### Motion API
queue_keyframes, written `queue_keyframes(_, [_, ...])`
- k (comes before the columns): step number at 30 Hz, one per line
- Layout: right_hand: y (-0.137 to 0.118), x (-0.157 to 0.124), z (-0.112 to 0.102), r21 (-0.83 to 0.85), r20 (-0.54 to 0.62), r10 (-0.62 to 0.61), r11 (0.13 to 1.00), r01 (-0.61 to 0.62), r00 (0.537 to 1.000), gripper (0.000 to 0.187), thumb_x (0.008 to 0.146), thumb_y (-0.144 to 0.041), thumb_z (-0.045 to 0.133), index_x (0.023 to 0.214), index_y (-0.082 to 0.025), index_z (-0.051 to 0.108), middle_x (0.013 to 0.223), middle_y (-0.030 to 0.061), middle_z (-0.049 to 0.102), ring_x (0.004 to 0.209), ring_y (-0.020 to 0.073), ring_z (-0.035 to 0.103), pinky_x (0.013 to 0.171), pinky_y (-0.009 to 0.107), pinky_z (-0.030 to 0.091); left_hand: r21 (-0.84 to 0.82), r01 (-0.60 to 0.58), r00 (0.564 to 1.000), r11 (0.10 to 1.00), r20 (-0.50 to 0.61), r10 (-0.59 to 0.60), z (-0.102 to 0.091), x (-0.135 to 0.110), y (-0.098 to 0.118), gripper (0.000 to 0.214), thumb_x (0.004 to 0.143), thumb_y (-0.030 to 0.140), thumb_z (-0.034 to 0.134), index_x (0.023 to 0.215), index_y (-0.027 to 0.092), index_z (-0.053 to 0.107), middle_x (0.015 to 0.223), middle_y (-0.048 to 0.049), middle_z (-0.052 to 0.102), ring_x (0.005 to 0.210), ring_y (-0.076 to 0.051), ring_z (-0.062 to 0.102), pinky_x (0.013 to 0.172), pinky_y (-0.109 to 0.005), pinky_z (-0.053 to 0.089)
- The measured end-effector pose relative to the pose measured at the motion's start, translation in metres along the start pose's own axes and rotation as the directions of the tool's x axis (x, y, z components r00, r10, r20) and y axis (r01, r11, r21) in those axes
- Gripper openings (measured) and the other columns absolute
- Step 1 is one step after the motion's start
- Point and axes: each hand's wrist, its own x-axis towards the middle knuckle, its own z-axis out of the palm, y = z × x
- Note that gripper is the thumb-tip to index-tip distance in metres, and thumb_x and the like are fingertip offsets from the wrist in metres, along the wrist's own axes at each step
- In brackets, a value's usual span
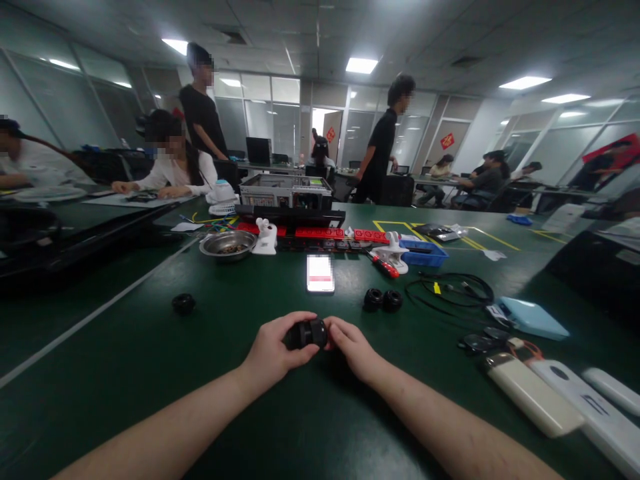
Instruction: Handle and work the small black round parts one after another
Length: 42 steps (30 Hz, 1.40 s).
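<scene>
My left hand [275, 348] and my right hand [353, 347] meet over the green table [150, 360], both closed around a small black cylindrical part [307, 333] that looks like a camera lens. The left fingers wrap its left end, the right fingers pinch its right end. Its underside is hidden by my fingers. Two similar black round parts [383, 300] lie just beyond my right hand, and one more black round part [183, 304] sits alone to the far left.
A phone [320, 273] lies ahead. Behind it stand a metal bowl [227, 244], red trays [325, 233], a blue bin [425, 255] and a screwdriver [384, 267]. Black cables [450, 290], a blue box [530, 317] and power banks [535, 397] lie right. Several people sit or stand beyond.
</scene>
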Motion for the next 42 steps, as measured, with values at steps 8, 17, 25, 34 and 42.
queue_keyframes(8, [-0.008,-0.004,-0.005,-0.362,0.043,-0.109,0.925,0.117,0.993,0.044,0.085,-0.049,0.026,0.071,-0.015,0.049,0.066,0.0017,0.046,0.062,0.0132,0.043,0.057,0.026,0.036,0.048,-0.049,0.994,0.998,0.099,0.045,-0.003,-0.002,0.003,0.064,0.066,0.038,0.062,0.124,0.023,0.039,0.103,-0.0046,0.062,0.094,-0.022,0.057,0.085,-0.033,0.041])
queue_keyframes(17, [-0.031,-0.004,-0.016,-0.690,0.260,-0.167,0.657,0.304,0.951,0.041,0.085,-0.041,0.036,0.114,-0.014,0.040,0.099,0.0103,0.051,0.086,0.0196,0.049,0.075,0.032,0.041,-0.507,0.447,0.891,0.737,0.328,-0.314,0.010,0.006,-0.001,0.045,0.075,0.051,0.043,0.091,0.010,0.055,0.076,-0.0069,0.061,0.054,-0.016,0.060,0.051,-0.029,0.049])
queue_keyframes(25, [-0.023,-0.006,-0.014,-0.681,0.108,-0.193,0.701,0.214,0.975,0.051,0.083,-0.042,0.038,0.126,-0.016,0.029,0.101,0.0099,0.052,0.088,0.0210,0.050,0.076,0.034,0.040,-0.453,0.370,0.928,0.811,0.220,-0.301,0.007,0.008,-0.002,0.038,0.070,0.041,0.056,0.097,0.014,0.057,0.088,-0.0071,0.063,0.072,-0.019,0.061,0.068,-0.034,0.049])
queue_keyframes(34, [-0.007,-0.004,-0.009,-0.612,0.014,-0.080,0.787,0.072,0.997,0.041,0.088,-0.041,0.025,0.064,-0.016,0.047,0.060,-0.0005,0.048,0.058,0.0119,0.045,0.054,0.023,0.033,0.097,0.028,0.997,0.995,0.073,-0.035,-0.002,0.001,0.003,0.048,0.060,0.039,0.065,0.106,0.027,0.057,0.098,-0.0032,0.065,0.089,-0.023,0.058,0.081,-0.034,0.042])
queue_keyframes(42, [-0.018,-0.005,-0.009,-0.743,0.108,-0.131,0.648,0.168,0.985,0.023,0.082,-0.037,0.044,0.084,-0.015,0.052,0.075,0.0040,0.054,0.066,0.0147,0.048,0.059,0.026,0.037,-0.076,0.178,0.981,0.981,0.087,-0.172,0.003,0.001,0.003,0.044,0.068,0.044,0.057,0.105,0.021,0.057,0.096,-0.0061,0.063,0.082,-0.023,0.060,0.074,-0.033,0.045])
